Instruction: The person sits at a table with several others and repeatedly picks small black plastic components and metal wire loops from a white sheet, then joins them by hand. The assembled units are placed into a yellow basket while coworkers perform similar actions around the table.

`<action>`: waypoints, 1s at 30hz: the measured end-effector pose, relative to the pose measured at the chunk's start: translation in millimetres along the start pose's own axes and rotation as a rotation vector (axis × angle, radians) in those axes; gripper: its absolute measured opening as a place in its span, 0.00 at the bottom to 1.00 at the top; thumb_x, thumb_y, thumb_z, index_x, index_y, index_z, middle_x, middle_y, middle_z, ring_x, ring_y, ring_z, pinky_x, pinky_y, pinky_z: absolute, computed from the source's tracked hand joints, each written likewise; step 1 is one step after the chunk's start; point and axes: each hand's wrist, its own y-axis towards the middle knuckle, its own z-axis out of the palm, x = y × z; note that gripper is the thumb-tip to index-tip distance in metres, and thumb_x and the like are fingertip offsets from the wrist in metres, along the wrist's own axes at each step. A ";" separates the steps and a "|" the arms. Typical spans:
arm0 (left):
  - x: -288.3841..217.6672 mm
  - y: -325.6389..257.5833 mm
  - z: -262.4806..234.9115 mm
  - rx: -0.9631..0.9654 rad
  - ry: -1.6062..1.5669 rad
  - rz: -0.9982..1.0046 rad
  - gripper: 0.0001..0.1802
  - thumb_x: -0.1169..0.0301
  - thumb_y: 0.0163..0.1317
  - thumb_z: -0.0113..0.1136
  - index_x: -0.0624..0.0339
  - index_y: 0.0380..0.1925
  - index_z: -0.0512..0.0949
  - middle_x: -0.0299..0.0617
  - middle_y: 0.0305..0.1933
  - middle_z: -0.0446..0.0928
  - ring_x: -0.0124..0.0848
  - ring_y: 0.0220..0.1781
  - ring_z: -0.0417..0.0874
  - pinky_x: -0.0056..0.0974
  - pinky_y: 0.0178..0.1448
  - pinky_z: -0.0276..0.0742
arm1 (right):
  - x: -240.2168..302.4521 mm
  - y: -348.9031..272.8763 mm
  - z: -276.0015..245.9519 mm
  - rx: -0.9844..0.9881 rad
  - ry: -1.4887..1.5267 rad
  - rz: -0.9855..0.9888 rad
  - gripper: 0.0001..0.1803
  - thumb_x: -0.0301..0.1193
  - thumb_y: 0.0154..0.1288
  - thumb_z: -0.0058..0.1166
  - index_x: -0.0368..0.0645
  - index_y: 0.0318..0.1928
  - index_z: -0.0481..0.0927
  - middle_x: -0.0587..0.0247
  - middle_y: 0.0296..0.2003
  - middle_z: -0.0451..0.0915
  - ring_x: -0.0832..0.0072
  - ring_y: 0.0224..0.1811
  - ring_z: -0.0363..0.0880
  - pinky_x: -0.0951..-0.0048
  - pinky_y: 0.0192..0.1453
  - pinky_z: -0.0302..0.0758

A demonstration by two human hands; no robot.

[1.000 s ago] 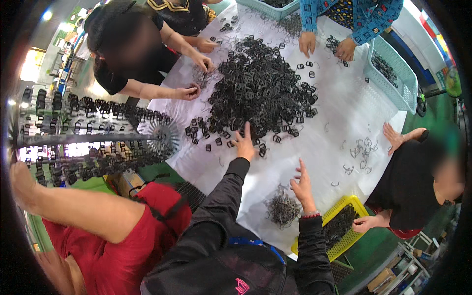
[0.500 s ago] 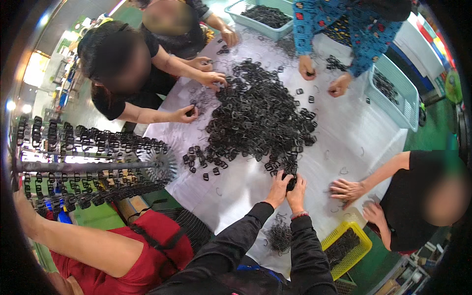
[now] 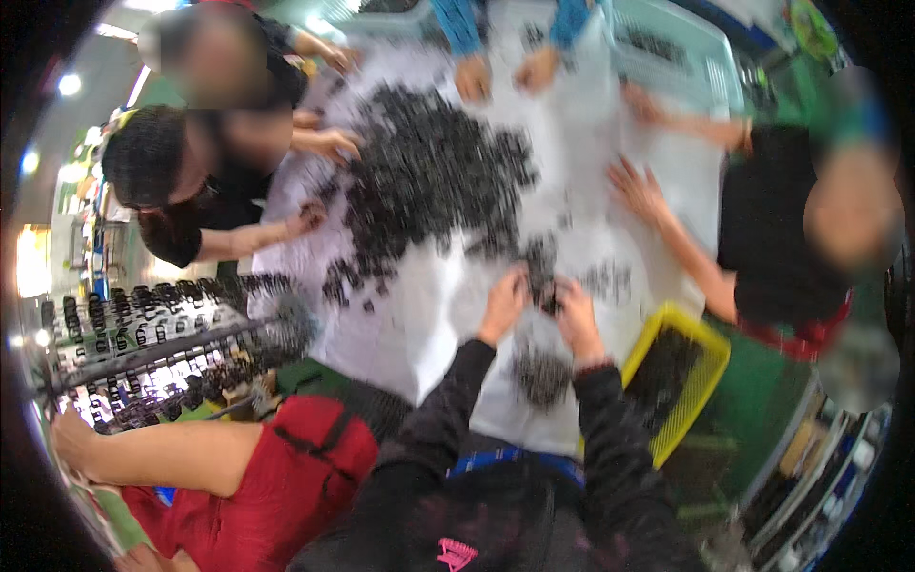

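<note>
Small black frame-like pieces, perhaps buckles, lie in a large heap (image 3: 429, 181) on the white-covered table (image 3: 448, 324). At the heap's near end my left hand (image 3: 505, 300) has its fingers bent together; blur hides what they hold, if anything. Facing it, my right hand (image 3: 578, 319) pinches a dark buckle-like piece (image 3: 550, 298). Between and just beyond my fingers sits a small cluster of the same pieces (image 3: 539, 255). A tangle of thin dark wire-like bits (image 3: 543, 375) lies between my wrists.
On the right a co-worker's hands (image 3: 640, 191) rest on the table, beside scattered dark bits (image 3: 607, 279). More co-workers' hands (image 3: 329, 143) work at the left and far sides. A yellow basket (image 3: 720, 343), a pale blue basket (image 3: 734, 86) and a hung rack (image 3: 162, 348) surround the table.
The view has shifted and blurred. My hands have drawn slightly apart. The co-worker at the right has reached farther over the table, toward its far side.
</note>
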 end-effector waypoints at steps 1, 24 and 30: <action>-2.2 -0.5 -1.8 0.038 0.046 -0.072 0.12 0.76 0.61 0.50 0.64 0.45 0.74 0.53 0.42 0.78 0.43 0.44 0.81 0.40 0.47 0.75 | -0.7 -5.2 -3.1 0.037 0.132 0.049 0.20 0.17 0.58 0.48 0.36 0.53 0.70 0.55 0.43 0.77 0.67 0.42 0.78 0.68 0.46 0.78; 21.5 10.3 -58.6 0.124 -0.069 -0.477 0.20 0.79 0.56 0.58 0.65 0.51 0.71 0.48 0.31 0.80 0.29 0.23 0.83 0.30 0.26 0.80 | 49.2 -26.7 -21.3 -0.278 -0.134 0.205 0.19 0.25 0.65 0.49 0.38 0.56 0.67 0.51 0.45 0.77 0.65 0.42 0.81 0.65 0.47 0.80; 7.5 10.0 -50.1 0.119 0.298 -0.363 0.28 0.83 0.51 0.58 0.65 0.56 0.68 0.52 0.27 0.79 0.33 0.19 0.82 0.33 0.22 0.79 | 64.3 -31.4 -27.5 -0.179 -0.188 0.117 0.20 0.15 0.56 0.41 0.36 0.51 0.71 0.53 0.43 0.78 0.66 0.40 0.79 0.67 0.44 0.80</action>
